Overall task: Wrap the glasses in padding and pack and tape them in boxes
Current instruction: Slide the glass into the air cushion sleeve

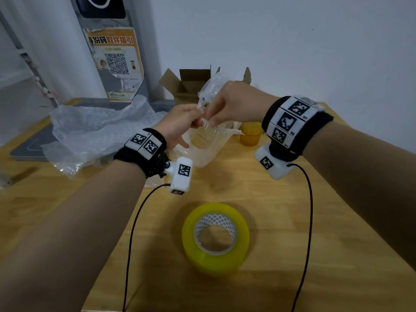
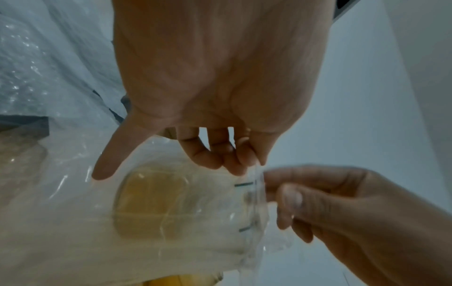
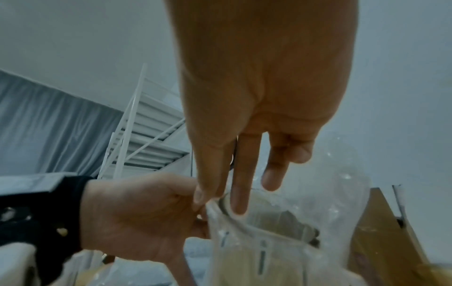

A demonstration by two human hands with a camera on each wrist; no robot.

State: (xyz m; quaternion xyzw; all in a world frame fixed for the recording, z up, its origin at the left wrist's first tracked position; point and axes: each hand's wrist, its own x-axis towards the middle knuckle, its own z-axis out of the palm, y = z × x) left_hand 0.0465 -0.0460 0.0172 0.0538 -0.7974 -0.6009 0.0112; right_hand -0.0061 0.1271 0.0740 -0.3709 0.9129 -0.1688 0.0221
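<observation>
At frame centre, left hand (image 1: 180, 124) and right hand (image 1: 234, 104) together pinch a clear bubble-wrap sheet (image 1: 209, 140) around apparently 1 amber glass (image 2: 151, 205).

Orange poster (image 1: 114, 64) on the far-left panel: header in Chinese characters, partly legible, reads roughly "取件指引"; QR code (image 1: 116, 63) printed below it. Square black-and-white marker codes on both wristbands (image 1: 290, 120) and wrist cameras (image 1: 183, 172); no readable text.
</observation>
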